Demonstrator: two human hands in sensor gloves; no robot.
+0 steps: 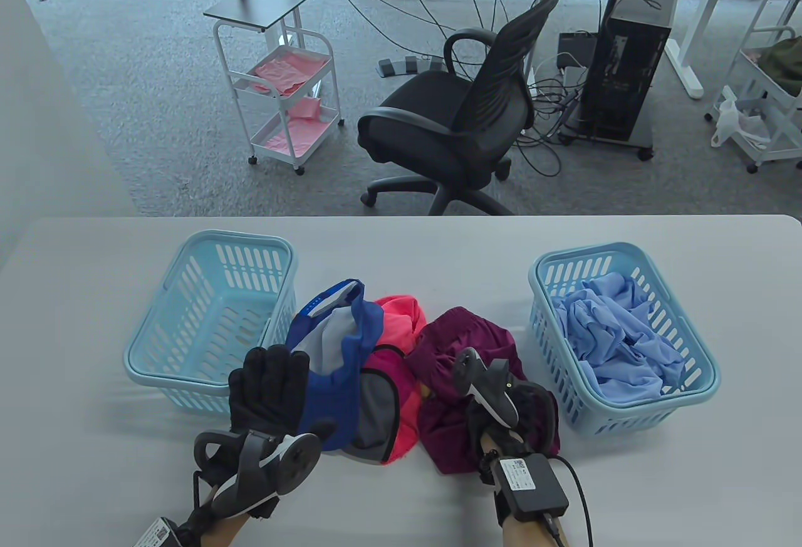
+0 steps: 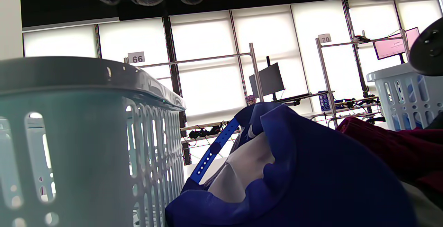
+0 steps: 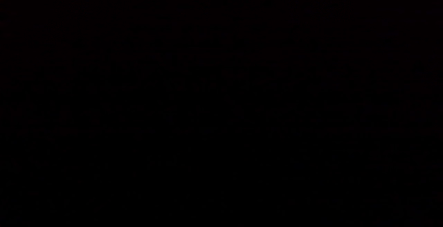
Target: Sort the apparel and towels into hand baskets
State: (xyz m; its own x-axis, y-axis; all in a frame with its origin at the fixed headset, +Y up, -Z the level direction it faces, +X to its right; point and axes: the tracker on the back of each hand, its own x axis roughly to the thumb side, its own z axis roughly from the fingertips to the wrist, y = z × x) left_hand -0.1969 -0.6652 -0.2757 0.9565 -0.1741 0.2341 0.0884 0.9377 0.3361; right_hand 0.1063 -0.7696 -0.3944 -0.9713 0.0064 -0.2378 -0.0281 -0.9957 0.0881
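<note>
Sorting barely begun: right basket (image 1: pixel 702 378) holds light-blue cloth (image 1: pixel 617 334); left basket (image 1: pixel 164 364) shows nothing inside; three garments (image 1: pixel 376 371) lie between. Left hand (image 1: pixel 266 387) spread, holding nothing; right hand (image 1: pixel 523 409) on maroon garment (image 1: pixel 463 334), grip indiscernible.

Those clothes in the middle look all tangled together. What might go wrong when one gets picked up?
The maroon garment under the right hand overlaps the pink one, so lifting it may drag that along. The left hand hovers by the blue garment; its strap could snag the empty basket.

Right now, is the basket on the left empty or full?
Empty. The left basket shows only its bare slatted floor in the table view, while the right basket holds crumpled light-blue cloth.
</note>
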